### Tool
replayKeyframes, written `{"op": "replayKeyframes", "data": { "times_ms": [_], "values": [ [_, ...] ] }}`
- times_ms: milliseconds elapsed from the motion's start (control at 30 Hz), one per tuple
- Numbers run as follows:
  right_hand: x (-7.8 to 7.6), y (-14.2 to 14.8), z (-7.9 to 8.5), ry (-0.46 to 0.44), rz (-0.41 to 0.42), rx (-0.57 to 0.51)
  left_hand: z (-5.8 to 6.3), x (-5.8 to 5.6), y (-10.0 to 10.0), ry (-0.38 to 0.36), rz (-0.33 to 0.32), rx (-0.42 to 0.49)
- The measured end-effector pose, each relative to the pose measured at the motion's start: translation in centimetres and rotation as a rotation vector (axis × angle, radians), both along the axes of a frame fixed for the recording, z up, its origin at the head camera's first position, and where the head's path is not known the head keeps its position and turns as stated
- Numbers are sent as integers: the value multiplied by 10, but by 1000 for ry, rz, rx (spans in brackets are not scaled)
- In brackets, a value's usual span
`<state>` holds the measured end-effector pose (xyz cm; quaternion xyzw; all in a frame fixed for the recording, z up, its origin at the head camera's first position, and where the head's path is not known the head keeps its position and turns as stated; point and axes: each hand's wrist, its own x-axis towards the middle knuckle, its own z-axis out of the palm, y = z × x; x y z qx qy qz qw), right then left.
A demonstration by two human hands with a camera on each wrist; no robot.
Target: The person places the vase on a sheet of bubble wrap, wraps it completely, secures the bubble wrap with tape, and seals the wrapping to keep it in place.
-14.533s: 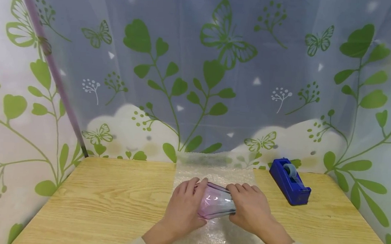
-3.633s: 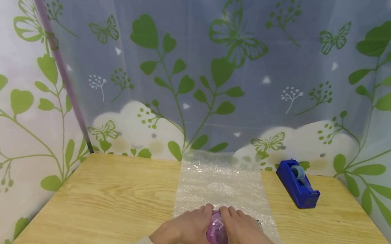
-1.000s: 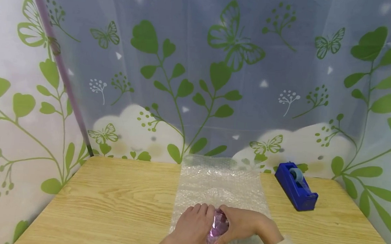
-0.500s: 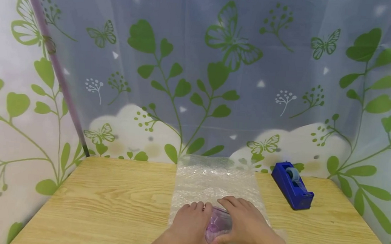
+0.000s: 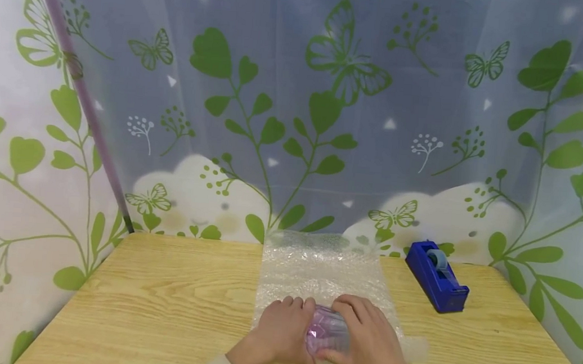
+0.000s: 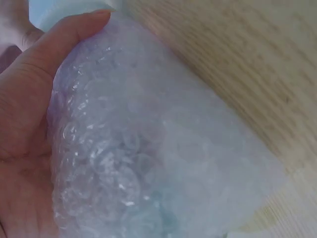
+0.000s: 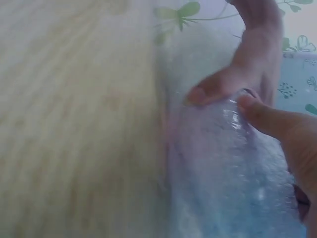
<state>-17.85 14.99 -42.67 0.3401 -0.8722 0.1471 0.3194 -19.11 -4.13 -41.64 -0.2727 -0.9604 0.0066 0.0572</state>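
Observation:
A purple-tinted, faceted glass vase (image 5: 325,332) lies on its side near the front of the table, between my hands. My left hand (image 5: 283,327) grips its purple end, the thumb on the near side. From the right, my right hand (image 5: 369,338) curls over the other end, fingers on the far side and thumb on the near side. A sheet of bubble wrap (image 5: 323,271) runs under the vase towards the back. In the left wrist view, bubble wrap (image 6: 114,148) covers the near side of the vase, its purple and teal tints showing through. The palms hide both ends of the vase.
A blue tape dispenser (image 5: 437,278) with a roll of clear tape stands at the back right of the wooden table (image 5: 171,297). Patterned curtains (image 5: 257,89) close off the back and both sides. A corner of the bubble wrap sticks out right of the right hand.
Since the earliest frame the vase has come towards the front edge, and bubble wrap now covers its near side. Over the last second my right hand has shifted its hold on it.

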Motion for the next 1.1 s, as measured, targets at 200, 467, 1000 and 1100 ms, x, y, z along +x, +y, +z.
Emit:
{"op": "replayKeyframes", "data": {
  "times_ms": [200,467,1000,1100],
  "values": [
    [6,-3,-8,114,33,-60,7,-6,-1,-71,-2,16],
    [6,-6,-18,257,46,-118,13,-9,0,-152,-5,34],
    [8,-10,-29,172,66,90,14,-15,2,-235,0,56],
    [8,-13,-30,131,16,159,15,-19,2,-284,3,61]
  ]
}}
